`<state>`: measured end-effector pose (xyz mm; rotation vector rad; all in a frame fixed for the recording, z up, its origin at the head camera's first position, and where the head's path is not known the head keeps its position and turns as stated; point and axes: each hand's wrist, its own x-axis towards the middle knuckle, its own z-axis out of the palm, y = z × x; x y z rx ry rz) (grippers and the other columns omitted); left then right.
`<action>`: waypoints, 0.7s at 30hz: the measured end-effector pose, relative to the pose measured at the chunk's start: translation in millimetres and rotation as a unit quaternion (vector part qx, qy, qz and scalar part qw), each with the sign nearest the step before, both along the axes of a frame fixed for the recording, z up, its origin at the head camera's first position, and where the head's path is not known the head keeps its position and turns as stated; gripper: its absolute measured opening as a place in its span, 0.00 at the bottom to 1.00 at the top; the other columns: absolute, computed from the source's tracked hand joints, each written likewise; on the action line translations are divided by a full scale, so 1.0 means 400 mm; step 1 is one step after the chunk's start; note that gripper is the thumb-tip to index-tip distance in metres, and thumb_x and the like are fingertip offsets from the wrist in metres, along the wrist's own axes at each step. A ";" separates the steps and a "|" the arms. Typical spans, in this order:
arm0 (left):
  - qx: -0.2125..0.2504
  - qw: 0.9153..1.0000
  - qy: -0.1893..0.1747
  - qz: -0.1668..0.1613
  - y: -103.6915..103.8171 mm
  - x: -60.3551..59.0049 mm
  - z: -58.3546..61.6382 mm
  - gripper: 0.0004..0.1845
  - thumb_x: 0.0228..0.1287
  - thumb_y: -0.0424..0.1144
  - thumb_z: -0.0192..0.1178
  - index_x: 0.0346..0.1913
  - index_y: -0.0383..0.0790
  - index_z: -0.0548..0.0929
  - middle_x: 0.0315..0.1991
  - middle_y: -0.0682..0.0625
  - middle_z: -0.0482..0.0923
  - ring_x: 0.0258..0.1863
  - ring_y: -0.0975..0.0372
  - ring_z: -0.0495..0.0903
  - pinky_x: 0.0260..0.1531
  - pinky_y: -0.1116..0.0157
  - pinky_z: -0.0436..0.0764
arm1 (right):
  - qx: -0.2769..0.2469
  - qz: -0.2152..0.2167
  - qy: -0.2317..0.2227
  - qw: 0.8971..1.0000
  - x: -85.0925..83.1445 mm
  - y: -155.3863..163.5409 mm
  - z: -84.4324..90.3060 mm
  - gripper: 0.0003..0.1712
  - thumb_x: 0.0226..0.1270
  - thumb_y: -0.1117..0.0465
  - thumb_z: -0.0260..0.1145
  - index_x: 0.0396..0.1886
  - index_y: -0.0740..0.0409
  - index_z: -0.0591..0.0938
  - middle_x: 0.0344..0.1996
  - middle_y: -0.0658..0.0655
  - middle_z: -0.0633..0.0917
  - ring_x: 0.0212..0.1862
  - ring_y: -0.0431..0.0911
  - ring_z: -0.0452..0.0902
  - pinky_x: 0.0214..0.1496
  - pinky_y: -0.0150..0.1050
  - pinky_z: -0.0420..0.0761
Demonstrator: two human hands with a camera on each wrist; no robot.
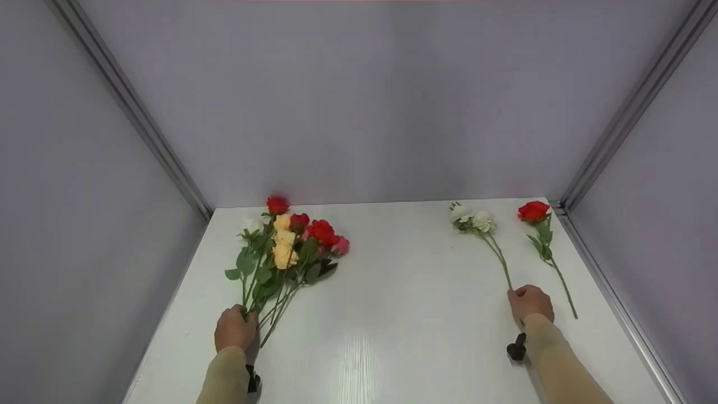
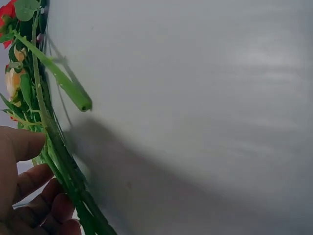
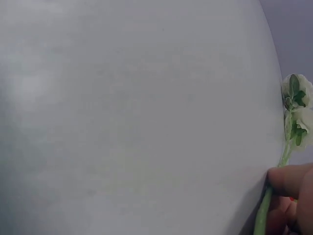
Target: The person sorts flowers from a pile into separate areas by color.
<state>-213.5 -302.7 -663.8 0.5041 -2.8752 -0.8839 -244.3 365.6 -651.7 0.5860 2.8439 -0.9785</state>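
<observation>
On the left of the white table lies a bunch of artificial flowers, with red roses [image 1: 322,231], yellow roses [image 1: 285,255], a pink flower [image 1: 340,245] and green leaves [image 1: 247,261]. My left hand [image 1: 234,328] grips several of its green stems [image 2: 68,178] low down, thumb on one side and curled fingers on the other. Other stems, one with a thick cut end [image 2: 78,95], stick out beside the hand. Over on the right, my right hand [image 1: 531,304] pinches the stem [image 3: 264,210] of a white flower [image 1: 483,221] with two blooms, near its lower end.
Right of the white flower, a single red rose [image 1: 533,211] lies on the white table [image 1: 392,292], its stem pointing toward me. Grey panels [image 1: 348,101] with metal edge rails [image 1: 628,106] enclose the table at the back and both sides.
</observation>
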 end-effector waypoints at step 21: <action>0.037 0.997 -0.069 0.004 -0.035 -0.023 0.036 0.18 0.72 0.40 0.48 0.48 0.24 0.76 0.41 0.32 0.79 0.41 0.40 0.79 0.41 0.46 0.74 | 0.012 -0.002 0.001 1.000 0.011 -0.006 -0.004 0.22 0.74 0.47 0.51 0.43 0.63 0.78 0.33 0.59 0.82 0.32 0.51 0.76 0.33 0.46 0.74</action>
